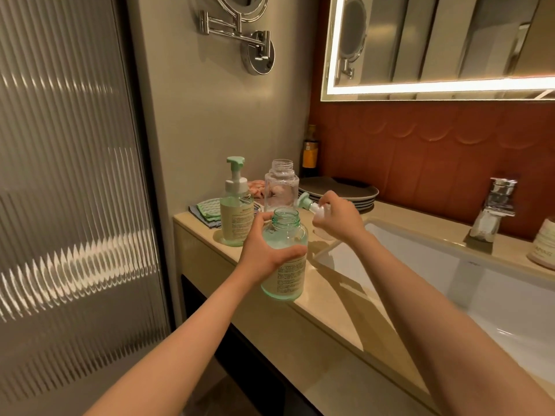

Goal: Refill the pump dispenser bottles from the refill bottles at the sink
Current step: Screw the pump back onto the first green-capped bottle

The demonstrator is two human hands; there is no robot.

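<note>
At the far left stands a tall ribbed frosted-glass door panel (69, 181). Next along, on the beige stone countertop (330, 313), a green-tinted plastic dispenser bottle with its mint pump screwed on (235, 211) stands upright, with folded green and blue cloths (205, 209) just behind it. To its right is a clear, colourless, open-necked plastic bottle (281, 187), also upright.

In front of that one, the left hand (264, 250) grips a green-tinted open-necked bottle with a pale printed label (285, 265). The thumb lies across the bottle's front and the forefinger curls round its shoulder just below the neck. Its base is at the counter's front edge; whether it rests there or is just lifted I cannot tell.

Just right of the open neck, the right hand (339, 217) has its fingers curled round the white collar of a detached mint-and-white pump head (308, 204), whose nozzle points left.

Behind lie a stack of grey plates (345, 190) and a dark bottle with a yellow label (310, 151). Further right are the white basin (450, 274), a chrome tap (495, 208) and a pale jar (545, 244) at the edge.

Counted: three dispenser-type bottles, one with its pump on and two open; one loose pump head.
</note>
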